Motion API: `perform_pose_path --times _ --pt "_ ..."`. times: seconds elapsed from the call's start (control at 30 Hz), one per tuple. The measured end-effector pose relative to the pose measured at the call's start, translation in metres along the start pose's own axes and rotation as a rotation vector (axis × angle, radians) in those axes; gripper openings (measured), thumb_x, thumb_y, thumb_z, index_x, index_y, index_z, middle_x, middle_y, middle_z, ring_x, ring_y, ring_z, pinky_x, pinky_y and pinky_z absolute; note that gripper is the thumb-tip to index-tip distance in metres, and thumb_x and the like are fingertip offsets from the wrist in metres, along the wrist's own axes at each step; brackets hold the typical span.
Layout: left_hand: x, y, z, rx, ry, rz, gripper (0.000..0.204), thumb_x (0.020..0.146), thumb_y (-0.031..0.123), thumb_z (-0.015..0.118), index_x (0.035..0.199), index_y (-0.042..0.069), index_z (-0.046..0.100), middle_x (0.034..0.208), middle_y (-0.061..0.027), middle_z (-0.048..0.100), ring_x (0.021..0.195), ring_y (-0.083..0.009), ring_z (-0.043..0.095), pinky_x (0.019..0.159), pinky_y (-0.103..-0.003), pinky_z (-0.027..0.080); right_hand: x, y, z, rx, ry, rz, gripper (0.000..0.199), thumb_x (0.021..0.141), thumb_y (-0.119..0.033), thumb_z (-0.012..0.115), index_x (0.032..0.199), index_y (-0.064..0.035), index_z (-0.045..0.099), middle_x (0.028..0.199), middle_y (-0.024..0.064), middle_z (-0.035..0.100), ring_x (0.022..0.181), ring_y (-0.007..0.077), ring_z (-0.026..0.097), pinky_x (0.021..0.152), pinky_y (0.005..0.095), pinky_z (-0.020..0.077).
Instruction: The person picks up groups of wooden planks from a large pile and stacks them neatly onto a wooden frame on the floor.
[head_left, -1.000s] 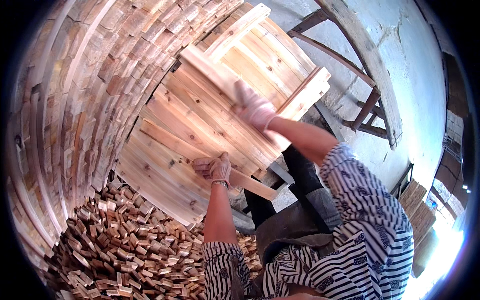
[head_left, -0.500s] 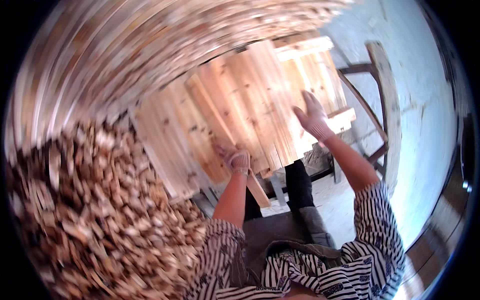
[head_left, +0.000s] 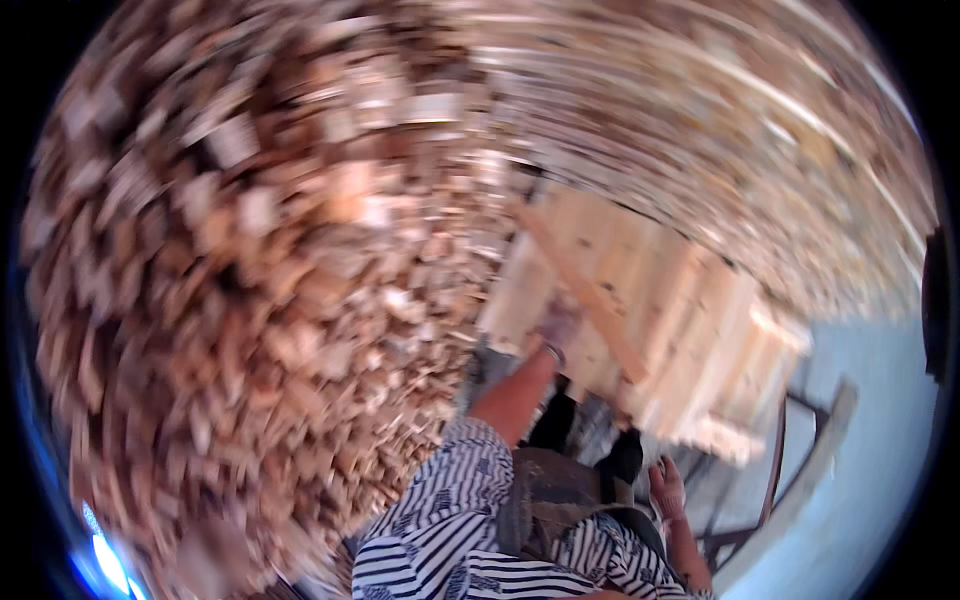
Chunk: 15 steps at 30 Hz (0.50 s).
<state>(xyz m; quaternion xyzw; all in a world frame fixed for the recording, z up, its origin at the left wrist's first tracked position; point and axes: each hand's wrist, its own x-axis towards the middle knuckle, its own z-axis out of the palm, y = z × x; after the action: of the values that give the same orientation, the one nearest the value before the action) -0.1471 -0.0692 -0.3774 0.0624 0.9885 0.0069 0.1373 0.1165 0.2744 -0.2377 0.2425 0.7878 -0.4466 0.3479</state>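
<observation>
My left hand [head_left: 560, 323], in a pale glove and smeared by motion, reaches onto a panel of pale, knotty wooden boards [head_left: 690, 310]. Beside it a narrow wooden strip [head_left: 585, 290] lies slantwise across the boards; whether the fingers touch it I cannot tell. Low and close to my body, off the near right edge of the panel, is my right hand [head_left: 667, 488]. It is gloved, its fingers look apart, and nothing shows in them.
A large heap of split wood pieces [head_left: 300, 330] fills the left side. Stacked timber [head_left: 700, 130] rises behind the panel, blurred. To the right stand a wooden frame with dark bars [head_left: 815, 470] and a pale blue wall [head_left: 875, 400].
My view has swung left, so the panel sits further right. My right hand has come off the boards toward my body. The strip now lies further across the panel, past my left hand.
</observation>
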Motion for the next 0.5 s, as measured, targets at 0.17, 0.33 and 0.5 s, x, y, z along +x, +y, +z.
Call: perform_pose_path --times 0.17,0.33,0.5 --pt "-0.139 -0.002 -0.129 -1.099 0.087 -0.476 0.054 0.097 0.027 0.061 0.142 0.002 0.045 0.136 -0.0196 0.055 0.122 -0.0242 0.055 0.101 -0.036 0.046 0.076 -0.011 0.017 -0.126 -0.065 -0.308 0.057 0.093 -0.03 0.059 0.139 0.0036 0.053 0.129 0.0254 0.064 0.119 0.034 0.063 0.098 0.0403 0.0508" --pt "-0.331 -0.016 -0.086 -1.512 0.418 -0.915 0.066 0.091 0.03 0.07 0.144 0.0 0.044 0.135 -0.0232 0.057 0.119 -0.0349 0.059 0.099 -0.041 0.046 0.066 -0.127 -0.007 -0.555 -0.222 -0.714 0.057 0.092 -0.032 0.061 0.137 0.0022 0.054 0.116 0.0272 0.066 0.109 0.0396 0.065 0.091 0.0461 0.0527" --pt "-0.412 -0.037 -0.165 -0.709 0.774 -1.15 0.066 0.091 0.021 0.069 0.148 0.003 0.041 0.136 -0.0182 0.058 0.127 -0.0305 0.055 0.101 -0.041 0.048 0.039 -0.237 0.012 -0.739 -0.444 -1.046 0.067 0.091 -0.042 0.065 0.14 0.0009 0.049 0.121 0.0284 0.062 0.106 0.0399 0.065 0.089 0.0489 0.0527"
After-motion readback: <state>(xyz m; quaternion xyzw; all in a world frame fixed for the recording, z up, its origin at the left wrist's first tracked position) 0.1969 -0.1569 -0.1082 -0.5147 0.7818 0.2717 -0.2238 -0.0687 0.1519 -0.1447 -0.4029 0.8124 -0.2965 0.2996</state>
